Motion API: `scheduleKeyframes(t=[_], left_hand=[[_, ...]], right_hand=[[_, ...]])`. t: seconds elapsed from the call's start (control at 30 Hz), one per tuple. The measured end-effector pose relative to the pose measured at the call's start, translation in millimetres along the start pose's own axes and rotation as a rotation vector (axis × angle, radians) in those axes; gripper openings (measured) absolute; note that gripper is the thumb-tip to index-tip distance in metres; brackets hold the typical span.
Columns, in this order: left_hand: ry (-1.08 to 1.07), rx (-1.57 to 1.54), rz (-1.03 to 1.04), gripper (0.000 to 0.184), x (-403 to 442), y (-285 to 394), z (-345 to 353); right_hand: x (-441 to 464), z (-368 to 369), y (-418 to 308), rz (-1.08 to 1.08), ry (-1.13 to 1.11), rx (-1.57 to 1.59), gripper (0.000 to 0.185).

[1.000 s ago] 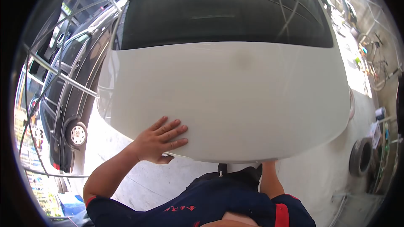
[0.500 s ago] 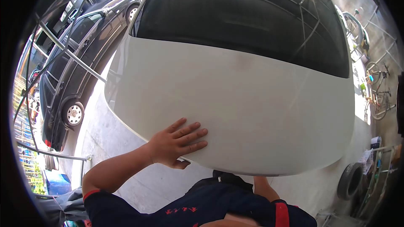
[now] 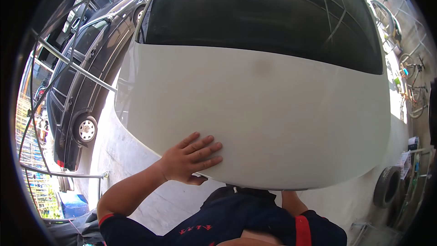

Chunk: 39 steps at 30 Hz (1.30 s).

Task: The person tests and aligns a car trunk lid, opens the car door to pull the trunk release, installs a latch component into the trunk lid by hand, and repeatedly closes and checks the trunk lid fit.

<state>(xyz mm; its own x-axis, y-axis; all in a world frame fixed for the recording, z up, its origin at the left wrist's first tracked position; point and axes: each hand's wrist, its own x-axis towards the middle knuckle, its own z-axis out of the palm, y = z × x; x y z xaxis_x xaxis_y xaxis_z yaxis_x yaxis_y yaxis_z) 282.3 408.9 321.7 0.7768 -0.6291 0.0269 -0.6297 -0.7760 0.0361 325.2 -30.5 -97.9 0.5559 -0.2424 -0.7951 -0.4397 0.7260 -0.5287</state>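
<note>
In the head view, a broad white car body panel [image 3: 255,118] fills the middle, with a large dark window [image 3: 259,23] beyond it. I cannot tell whether the panel is a hood or a rear lid. My left hand [image 3: 191,158] lies flat on the panel near its close edge, palm down, fingers spread, the thumb over the rim. It holds nothing. Of my right arm only the forearm [image 3: 293,202] shows, reaching up behind the panel's near edge. That edge hides my right hand and whatever it touches.
A dark car [image 3: 84,77] stands to the left behind metal tubes [image 3: 86,71]. At right are a loose tyre [image 3: 386,187], a bicycle [image 3: 414,86] and a cluttered rack [image 3: 421,173]. A blue box [image 3: 73,205] sits at lower left on the concrete floor.
The view has shifted slightly. My left hand stays flat at nearly the same spot on the panel, fingers still spread. My right hand stays hidden.
</note>
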Motion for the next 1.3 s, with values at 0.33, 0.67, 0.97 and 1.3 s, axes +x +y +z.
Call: scheduleKeyframes(t=[0.33,0.67,0.97,1.3], left_hand=[[0.045,-0.015,0.104,0.084,0.4,-2.6,21.1],[0.262,0.168,0.219,0.059,-31.6,-10.2,70.2],[0.673,0.35,0.04,0.06,-91.4,-39.2,119.4],[1.188,0.365,-0.289,0.063,-67.7,-3.2,177.1]], right_hand=[[12.0,-9.4,9.7,-0.221,0.099,0.268,0.089],[52.5,-38.5,34.4,-0.415,0.389,0.404,0.095],[59.5,-65.2,67.2,-0.647,0.368,0.183,0.096],[96.6,-107.2,98.8,-0.823,-0.41,0.528,0.041]])
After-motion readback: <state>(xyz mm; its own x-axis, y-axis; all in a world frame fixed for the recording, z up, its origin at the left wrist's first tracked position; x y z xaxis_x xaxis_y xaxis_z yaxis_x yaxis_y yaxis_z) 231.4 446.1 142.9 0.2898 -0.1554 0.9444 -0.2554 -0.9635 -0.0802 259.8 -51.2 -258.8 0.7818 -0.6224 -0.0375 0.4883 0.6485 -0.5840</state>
